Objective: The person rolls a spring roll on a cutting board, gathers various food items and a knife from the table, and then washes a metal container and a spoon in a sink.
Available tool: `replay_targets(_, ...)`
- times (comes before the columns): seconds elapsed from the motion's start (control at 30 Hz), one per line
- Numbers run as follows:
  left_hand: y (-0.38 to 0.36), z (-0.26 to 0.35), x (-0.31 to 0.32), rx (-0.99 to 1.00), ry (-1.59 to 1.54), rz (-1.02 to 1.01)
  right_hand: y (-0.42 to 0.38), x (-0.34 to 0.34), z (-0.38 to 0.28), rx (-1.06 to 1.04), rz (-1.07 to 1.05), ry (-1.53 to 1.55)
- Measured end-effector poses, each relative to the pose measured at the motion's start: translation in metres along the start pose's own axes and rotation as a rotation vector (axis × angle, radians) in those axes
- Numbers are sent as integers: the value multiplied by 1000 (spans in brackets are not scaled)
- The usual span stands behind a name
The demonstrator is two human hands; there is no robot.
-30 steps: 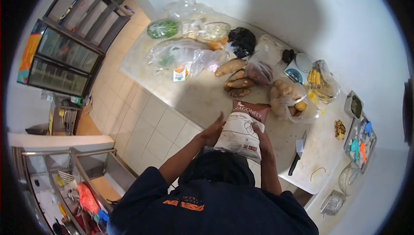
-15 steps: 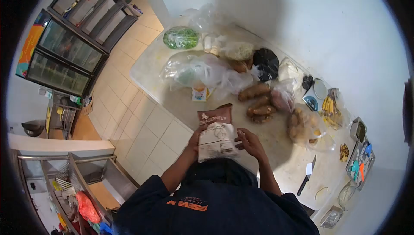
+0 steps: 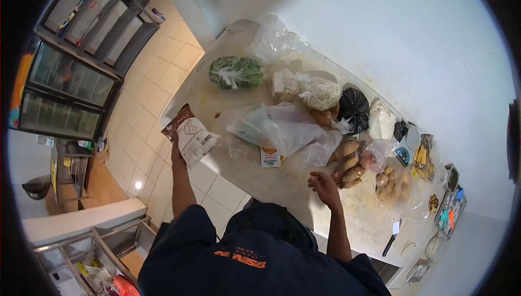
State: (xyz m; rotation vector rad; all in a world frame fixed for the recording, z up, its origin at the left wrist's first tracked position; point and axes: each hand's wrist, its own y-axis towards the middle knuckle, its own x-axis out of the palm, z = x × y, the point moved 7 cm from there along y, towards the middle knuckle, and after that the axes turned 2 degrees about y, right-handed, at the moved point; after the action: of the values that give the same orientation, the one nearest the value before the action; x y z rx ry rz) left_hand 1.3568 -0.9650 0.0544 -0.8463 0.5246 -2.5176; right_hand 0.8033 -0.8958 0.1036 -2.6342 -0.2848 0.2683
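Observation:
My left hand [image 3: 177, 148] grips the edge of a brown-and-white printed packet [image 3: 195, 139], held out over the left edge of the table. Part of the hand is hidden behind the packet. My right hand [image 3: 324, 186] hovers over the table with nothing in it, its fingers loosely bent and apart. Nearest to that hand are several brown sweet-potato-like roots [image 3: 347, 163]. A small printed sachet [image 3: 270, 156] lies beside a crumpled clear plastic bag [image 3: 282, 127].
Bagged green leaves [image 3: 236, 72], bagged bean sprouts [image 3: 321, 94] and a black plastic bag [image 3: 354, 110] sit along the far side. To the right are bagged potatoes [image 3: 395, 186], bananas [image 3: 423, 160] and a knife [image 3: 389, 243]. Glass-door fridges [image 3: 62, 100] stand left.
My left hand has carried the packet from in front of my body to the left, tilting it. My right hand has let it go or moved off beside the roots. The view has shifted.

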Motion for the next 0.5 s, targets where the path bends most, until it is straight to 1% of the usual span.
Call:
replay_targets(0.1,45,25,-19,-42,63,-28,-3,9,6,115,-8,-15)
replay_targets(0.2,85,32,-22,-77,123,-98,-1,12,-1,142,1,-71)
replay_targets(0.23,97,30,-16,-163,81,-95,4,13,-4,132,21,-51)
replay_targets(0.3,113,36,-1,-12,250,10,16,14,-11,108,62,-11)
replay_targets(0.33,120,40,4,63,333,62,23,16,-21,90,78,-44)
replay_targets(0.4,138,46,10,172,931,127,34,19,-41,55,106,-114)
replay_targets(0.43,141,47,12,224,1230,159,42,22,-47,4,103,-150)
replay_targets(0.47,135,50,13,382,1272,225,46,25,-49,35,75,-164)
replay_targets(0.5,121,52,30,545,1311,291,50,31,-62,65,47,-175)
